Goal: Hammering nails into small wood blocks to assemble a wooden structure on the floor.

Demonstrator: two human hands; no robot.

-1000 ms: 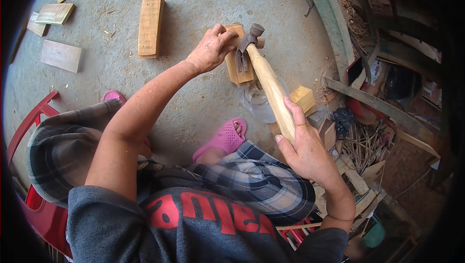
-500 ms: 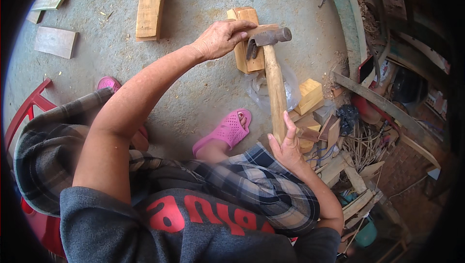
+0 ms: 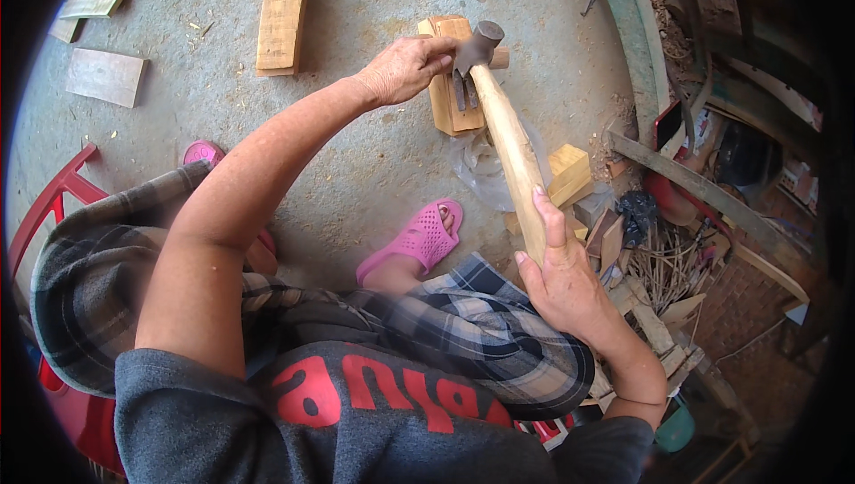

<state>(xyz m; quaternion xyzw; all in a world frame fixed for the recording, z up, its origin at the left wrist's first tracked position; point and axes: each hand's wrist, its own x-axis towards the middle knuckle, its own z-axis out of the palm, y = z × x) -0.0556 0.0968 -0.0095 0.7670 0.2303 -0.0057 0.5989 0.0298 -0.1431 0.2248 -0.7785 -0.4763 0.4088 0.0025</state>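
Head view: we work over a concrete floor, both hands on our materials. Our right hand is wrapped around the lower handle of a claw hammer, thumb laid along the pale wood. Our left hand, fingers and thumb drawn narrow, holds a small wood piece crosswise above a wooden block, which sits toward the floor's right edge. The hammer's head is blurred beside our left fingertips, claws pointing down over the block; we cannot tell whether it touches the piece. A clear plastic bag lies just below the block. Nearer the right edge, a yellowish block rests among offcuts, near a black plastic bag and thin sticks. Well apart toward the floor's left edge lie a pair of stacked boards and a greyish board.
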